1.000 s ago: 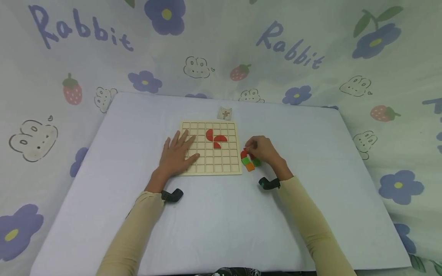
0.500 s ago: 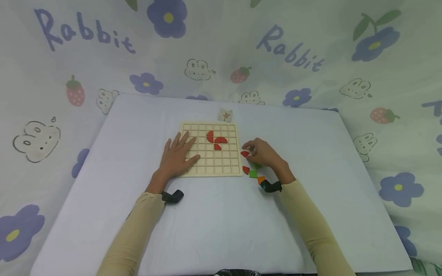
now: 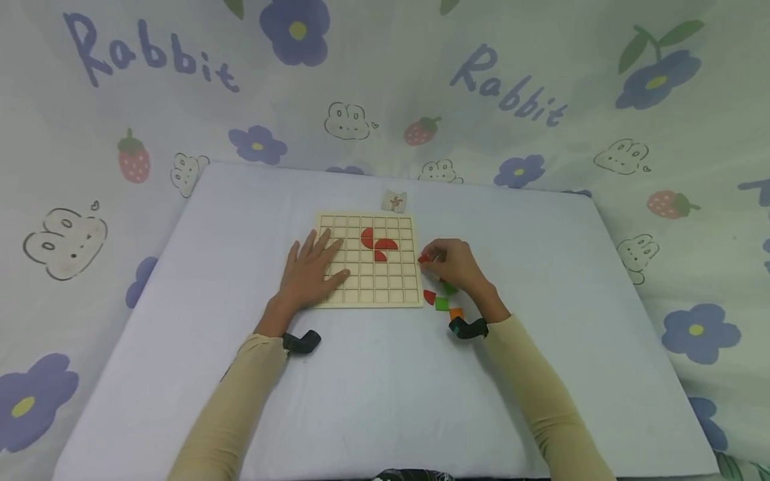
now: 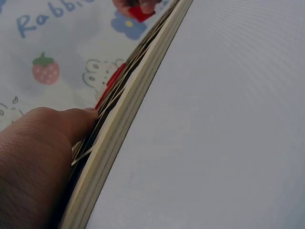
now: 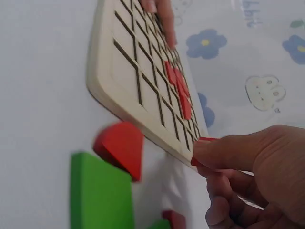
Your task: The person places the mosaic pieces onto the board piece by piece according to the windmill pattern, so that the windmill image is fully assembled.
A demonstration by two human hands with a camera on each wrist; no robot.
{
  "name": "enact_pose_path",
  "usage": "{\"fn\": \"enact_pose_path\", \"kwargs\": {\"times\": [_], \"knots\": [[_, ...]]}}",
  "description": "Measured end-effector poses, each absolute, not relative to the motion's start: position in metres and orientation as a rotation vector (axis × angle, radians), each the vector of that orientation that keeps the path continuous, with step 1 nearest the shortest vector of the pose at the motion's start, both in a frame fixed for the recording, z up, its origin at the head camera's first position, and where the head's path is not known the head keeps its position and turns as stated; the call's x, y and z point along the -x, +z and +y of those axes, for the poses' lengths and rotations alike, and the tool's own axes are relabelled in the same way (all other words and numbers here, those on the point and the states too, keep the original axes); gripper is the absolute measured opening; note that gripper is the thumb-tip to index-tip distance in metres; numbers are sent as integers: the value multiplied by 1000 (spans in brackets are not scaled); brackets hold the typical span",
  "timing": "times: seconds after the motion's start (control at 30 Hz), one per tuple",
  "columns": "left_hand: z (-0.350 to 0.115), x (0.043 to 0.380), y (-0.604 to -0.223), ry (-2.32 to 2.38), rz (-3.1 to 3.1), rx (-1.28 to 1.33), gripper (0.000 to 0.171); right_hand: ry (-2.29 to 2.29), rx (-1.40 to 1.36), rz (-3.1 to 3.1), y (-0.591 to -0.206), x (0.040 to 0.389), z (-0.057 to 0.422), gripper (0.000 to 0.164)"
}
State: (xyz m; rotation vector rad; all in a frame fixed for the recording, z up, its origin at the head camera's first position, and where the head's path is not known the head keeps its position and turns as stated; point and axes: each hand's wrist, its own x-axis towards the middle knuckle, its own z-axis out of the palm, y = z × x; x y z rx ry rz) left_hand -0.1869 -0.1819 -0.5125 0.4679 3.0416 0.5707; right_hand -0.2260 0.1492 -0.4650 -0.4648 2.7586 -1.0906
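Observation:
My left hand lies with spread fingers on the left part of a pale wooden grid board. Several red quarter-circle pieces sit in the board's upper middle cells. Just off the board's right edge, my right hand pinches a red piece between thumb and fingers. Its full outline is partly covered by the thumb. Below that hand lie a loose red quarter-circle piece, a green square and an orange square. Another green piece is partly hidden under the hand.
A small creased paper card with a reddish pattern lies beyond the board's top edge. A white cloth covers the table. Behind it hangs a printed curtain with flowers and rabbits.
The loose red, green and orange pieces spread apart toward the near side. My right hand then picked up a red piece from beside the board. My left hand stayed put.

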Motion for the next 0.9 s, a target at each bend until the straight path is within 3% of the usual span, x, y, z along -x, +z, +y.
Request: {"fn": "enact_pose_path", "kwargs": {"times": [0.1, 0.6, 0.9], "knots": [[-182, 187, -513, 565, 3047, -465, 79, -1171, 492, 2756, -469, 224, 141, 20], [-182, 187, -514, 594, 3063, -481, 79, -1363, 575, 2669, -481, 218, 93, 8], [-182, 188, -516, 598, 3078, -484, 79, -1059, 610, 2827, -484, 217, 77, 7]]}}
